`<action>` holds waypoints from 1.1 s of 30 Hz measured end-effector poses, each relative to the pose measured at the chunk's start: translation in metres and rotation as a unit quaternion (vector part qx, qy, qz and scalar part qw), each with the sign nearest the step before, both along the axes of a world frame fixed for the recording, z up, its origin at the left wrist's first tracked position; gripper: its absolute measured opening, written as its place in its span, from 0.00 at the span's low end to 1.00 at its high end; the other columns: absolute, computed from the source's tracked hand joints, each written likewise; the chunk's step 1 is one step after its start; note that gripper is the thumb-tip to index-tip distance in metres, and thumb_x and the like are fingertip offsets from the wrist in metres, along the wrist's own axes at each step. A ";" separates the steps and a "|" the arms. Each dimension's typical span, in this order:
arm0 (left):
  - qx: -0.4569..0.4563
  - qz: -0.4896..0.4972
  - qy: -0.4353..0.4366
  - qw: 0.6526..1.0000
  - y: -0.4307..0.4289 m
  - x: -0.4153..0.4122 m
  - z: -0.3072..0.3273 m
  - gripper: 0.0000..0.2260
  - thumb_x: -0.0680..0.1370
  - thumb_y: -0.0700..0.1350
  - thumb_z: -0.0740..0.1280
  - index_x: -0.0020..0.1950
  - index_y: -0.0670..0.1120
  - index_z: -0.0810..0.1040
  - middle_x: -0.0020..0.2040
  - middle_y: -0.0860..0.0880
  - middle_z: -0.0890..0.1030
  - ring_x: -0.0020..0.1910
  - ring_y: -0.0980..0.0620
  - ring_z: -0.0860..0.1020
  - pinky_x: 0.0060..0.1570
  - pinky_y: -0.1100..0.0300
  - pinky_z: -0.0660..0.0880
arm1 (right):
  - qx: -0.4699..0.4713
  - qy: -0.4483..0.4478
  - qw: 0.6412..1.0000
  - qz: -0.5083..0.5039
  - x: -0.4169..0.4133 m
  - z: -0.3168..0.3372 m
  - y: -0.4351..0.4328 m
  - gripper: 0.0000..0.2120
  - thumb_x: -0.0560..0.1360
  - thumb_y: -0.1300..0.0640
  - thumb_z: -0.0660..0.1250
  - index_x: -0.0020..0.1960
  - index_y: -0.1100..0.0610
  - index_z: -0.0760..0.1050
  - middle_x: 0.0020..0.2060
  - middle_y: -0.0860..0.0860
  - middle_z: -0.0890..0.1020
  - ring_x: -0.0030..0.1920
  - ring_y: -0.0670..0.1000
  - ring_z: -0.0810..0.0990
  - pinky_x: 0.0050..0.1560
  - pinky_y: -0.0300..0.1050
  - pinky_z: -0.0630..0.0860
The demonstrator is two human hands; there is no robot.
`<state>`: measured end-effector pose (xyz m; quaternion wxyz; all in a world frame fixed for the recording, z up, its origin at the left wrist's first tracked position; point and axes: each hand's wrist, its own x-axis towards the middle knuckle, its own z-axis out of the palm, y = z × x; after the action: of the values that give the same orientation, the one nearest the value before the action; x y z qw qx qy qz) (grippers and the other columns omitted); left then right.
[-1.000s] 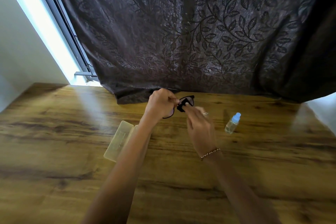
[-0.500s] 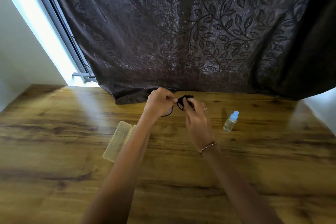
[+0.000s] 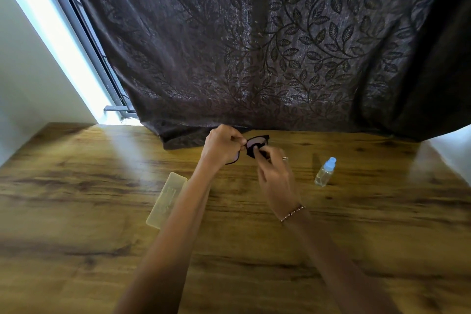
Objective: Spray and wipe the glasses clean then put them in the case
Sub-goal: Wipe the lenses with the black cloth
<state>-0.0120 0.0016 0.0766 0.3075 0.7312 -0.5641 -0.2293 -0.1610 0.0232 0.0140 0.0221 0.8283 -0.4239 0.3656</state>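
Both hands raised above the far edge of the table [image 3: 76, 186], close together, meeting at the glasses [image 3: 258, 141]. Left hand [image 3: 223, 146]: fingers curled in, thumb and fingertips pinching the dark frame near its middle; one lens hangs mostly hidden under this hand, only a lower rim showing. Right hand [image 3: 276, 176]: thumb and fingers bunched, pinching a small dark cloth [image 3: 251, 153] against the other lens, the one nearer this hand. That lens looks pinkish and faces the camera. Glasses held in the air between the two hands, off the table. Case [image 3: 164, 199]: pale yellow, translucent, lies flat on the wood just beside the left forearm on its outer side, near edge tucked under the arm; open or closed, cannot tell. Spray bottle [image 3: 325, 173]: clear, pale blue cap, stands upright on the table to the outer side of the right hand, apart from it. Ring [image 3: 285, 158] on a right finger; beaded bracelet [image 3: 293, 213] on the right wrist. Dark leaf-patterned curtain [image 3: 254, 46] hangs just beyond the hands, hem resting on the table.
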 end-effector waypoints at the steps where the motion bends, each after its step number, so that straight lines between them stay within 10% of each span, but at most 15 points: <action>1: 0.007 -0.004 -0.005 1.000 0.000 -0.002 -0.001 0.07 0.77 0.39 0.66 0.46 0.47 0.84 0.37 0.56 0.78 0.43 0.57 0.76 0.44 0.63 0.70 | -0.009 0.014 1.000 0.010 0.003 0.002 -0.001 0.18 0.70 0.72 0.69 0.60 0.68 0.77 0.52 0.60 0.79 0.51 0.59 0.79 0.51 0.50 0.80; 33: -0.053 0.015 0.023 0.998 0.008 -0.004 0.007 0.09 0.75 0.34 0.64 0.46 0.44 0.83 0.41 0.54 0.82 0.45 0.57 0.79 0.46 0.64 0.73 | -0.039 -0.015 0.998 -0.036 -0.010 0.008 -0.030 0.19 0.70 0.75 0.68 0.60 0.68 0.76 0.51 0.60 0.78 0.50 0.58 0.77 0.51 0.49 0.80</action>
<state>-0.0157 0.0093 0.0837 0.3623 0.7164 -0.5576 -0.2113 -0.1713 -0.0068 0.0216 0.0616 0.8057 -0.4388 0.3930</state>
